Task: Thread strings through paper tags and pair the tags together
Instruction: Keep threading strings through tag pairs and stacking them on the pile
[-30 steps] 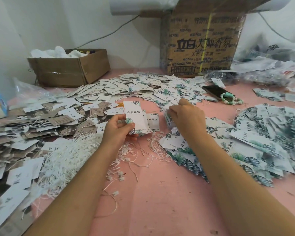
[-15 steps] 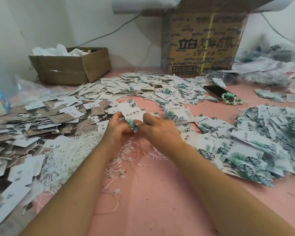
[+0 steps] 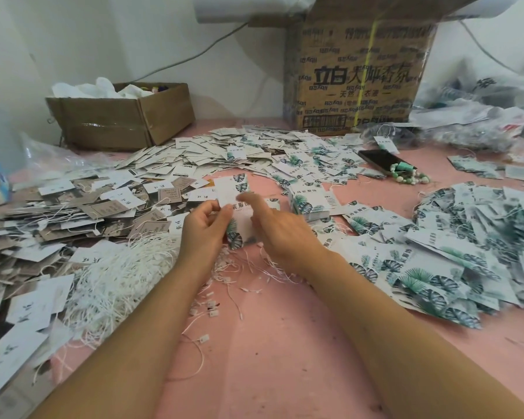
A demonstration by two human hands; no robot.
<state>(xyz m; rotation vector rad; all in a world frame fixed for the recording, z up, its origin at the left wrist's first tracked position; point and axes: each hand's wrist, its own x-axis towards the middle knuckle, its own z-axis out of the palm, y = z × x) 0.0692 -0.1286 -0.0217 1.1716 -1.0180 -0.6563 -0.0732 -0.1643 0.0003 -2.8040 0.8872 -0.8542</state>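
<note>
My left hand [image 3: 204,229] pinches a white paper tag with green leaf print [image 3: 235,192] and holds it upright above the pink table [image 3: 279,343]. My right hand [image 3: 280,229] is beside it, blurred, its forefinger stretched over the tag's middle; whether it pinches a string I cannot tell. A heap of white strings [image 3: 118,276] lies left of my left wrist, with loose strings under both hands. A small stack of leaf tags [image 3: 310,201] sits just right of my right hand.
Brown and white tags [image 3: 73,213] cover the left side, white tags [image 3: 224,149] the back, finished leaf tags [image 3: 472,237] the right. A phone [image 3: 378,160] with beads, a low cardboard box [image 3: 118,116] and a tall printed carton [image 3: 357,77] stand at the back.
My right hand came from the tag stack on the right to my left hand, then opened its fingers. The tag in my left hand now stands more upright.
</note>
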